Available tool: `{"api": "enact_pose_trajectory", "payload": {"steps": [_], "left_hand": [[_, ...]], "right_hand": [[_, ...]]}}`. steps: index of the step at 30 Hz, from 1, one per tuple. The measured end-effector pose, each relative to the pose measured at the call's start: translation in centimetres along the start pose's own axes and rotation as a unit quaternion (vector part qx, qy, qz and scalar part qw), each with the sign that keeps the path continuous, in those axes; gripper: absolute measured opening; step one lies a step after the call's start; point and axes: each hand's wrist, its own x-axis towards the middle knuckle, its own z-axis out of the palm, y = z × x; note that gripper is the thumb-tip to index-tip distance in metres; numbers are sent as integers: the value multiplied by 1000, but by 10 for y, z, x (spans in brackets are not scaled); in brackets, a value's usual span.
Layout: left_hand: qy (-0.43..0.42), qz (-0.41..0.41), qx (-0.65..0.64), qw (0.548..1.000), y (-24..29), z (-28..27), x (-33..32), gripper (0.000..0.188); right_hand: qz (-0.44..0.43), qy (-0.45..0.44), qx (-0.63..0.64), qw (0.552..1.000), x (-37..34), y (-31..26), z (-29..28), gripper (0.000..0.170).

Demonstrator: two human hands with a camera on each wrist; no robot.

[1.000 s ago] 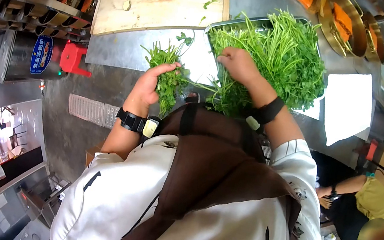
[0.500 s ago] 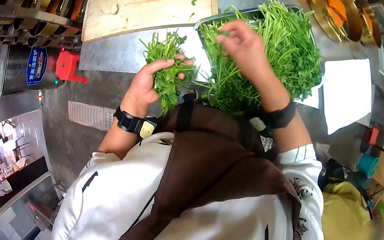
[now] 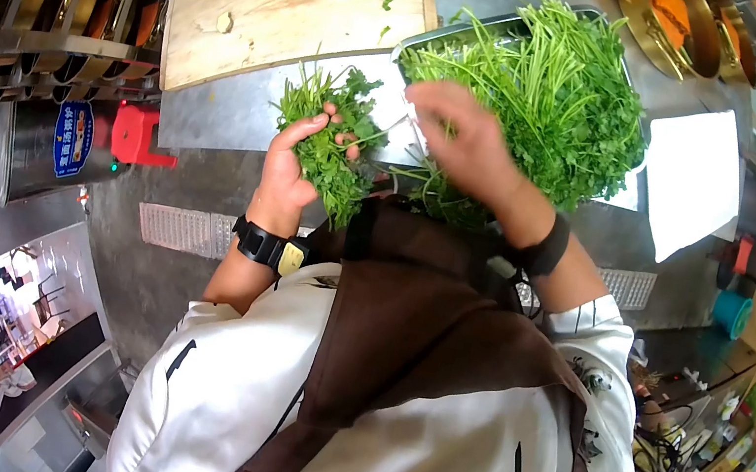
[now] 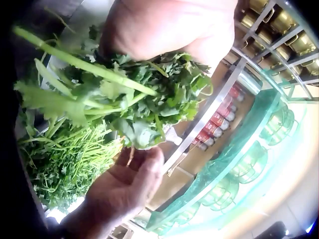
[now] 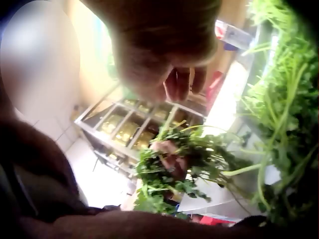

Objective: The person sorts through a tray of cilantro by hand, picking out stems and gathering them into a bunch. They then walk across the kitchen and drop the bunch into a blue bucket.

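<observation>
My left hand (image 3: 291, 174) grips a bunch of leafy green herbs (image 3: 333, 174), its thumb and fingers wrapped round the middle. Pale stems point up toward the cutting board, and leaves hang below the palm. In the left wrist view a thick stem and jagged leaves (image 4: 164, 92) stick out beneath the hand. My right hand (image 3: 468, 146), blurred, is beside the bunch with fingers loosely extended; nothing shows in its grasp. Under and beyond it a metal tray (image 3: 412, 46) is heaped with more long-stemmed herbs (image 3: 561, 97). Some of these spill over the tray's near side.
A wooden cutting board (image 3: 287, 1) with a few scraps lies at the back left. White paper (image 3: 692, 184) is right of the tray, brass pots (image 3: 667, 29) behind it. A red stool (image 3: 140, 134) and a shelf rack (image 3: 61, 41) stand at left.
My right hand has risen from the tray's herbs and swung left toward the held bunch, its fingers straightening. The left hand keeps its hold, and the bunch looks fuller.
</observation>
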Motion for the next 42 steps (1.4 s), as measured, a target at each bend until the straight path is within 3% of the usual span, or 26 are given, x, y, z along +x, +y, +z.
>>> {"api": "enact_pose_trajectory", "payload": {"steps": [1,2,3,5,6,8,11,12,13,15,17,19,21,23,24,25,27,28,29,31,35,38,42], "left_hand": [[3,0,1,1000,4,-2,0,16],[-10,-6,2,1000,8,-3,1,16],[-25,-13,3,1000,11,-3,3,17],[-51,-22,2,998,16,-5,4,17],[-76,-31,1,997,21,-3,2,17],[-106,-38,7,994,30,-3,1,21],[-72,-29,64,995,39,-6,-2,27],[-53,-33,81,995,41,-5,-2,33],[-53,-43,80,994,41,-4,-2,33],[-46,-44,118,991,40,1,3,33],[-75,-72,131,986,35,7,11,32],[-105,-89,111,984,25,6,21,31],[-143,-121,100,977,16,9,30,29],[36,-105,107,988,9,35,25,28],[48,-106,114,987,9,34,27,23],[48,-112,120,985,11,26,31,23],[-79,-114,126,982,20,9,41,16],[-92,-111,96,985,21,11,43,17],[-91,-111,95,985,23,15,43,17],[-96,-88,86,988,26,21,45,17],[-70,-100,103,987,21,27,57,18],[-80,-136,110,981,18,41,59,18],[-78,-147,149,975,21,57,69,19]], "right_hand": [[105,1,-16,994,8,11,-6,11],[122,3,-133,984,12,29,-4,9],[123,6,-135,983,16,50,1,9],[25,-65,-270,960,18,83,13,11],[26,-63,-270,960,19,87,19,11],[58,-113,-379,917,24,96,33,10],[87,-77,-331,936,32,101,30,13],[71,-6,-239,968,35,95,22,11],[80,-7,-243,967,41,79,12,11],[189,133,-97,968,48,42,-5,10],[56,104,-109,987,41,14,3,11],[-51,-58,-187,979,37,-26,16,18],[-61,-44,-168,983,20,-35,45,20],[-27,-56,-155,986,14,-41,38,22],[1,-75,-132,988,13,-44,33,24],[7,-68,-133,989,12,-46,25,24],[10,-119,-46,992,5,-50,-3,31],[14,-57,-95,994,-10,-44,-14,34],[21,28,-147,989,-28,-19,-20,24],[120,54,-240,962,-50,16,-53,12],[238,-20,-388,890,-76,58,-75,8],[242,-42,-456,855,-68,58,-63,9],[258,-18,-430,865,-74,61,-73,10]]}}
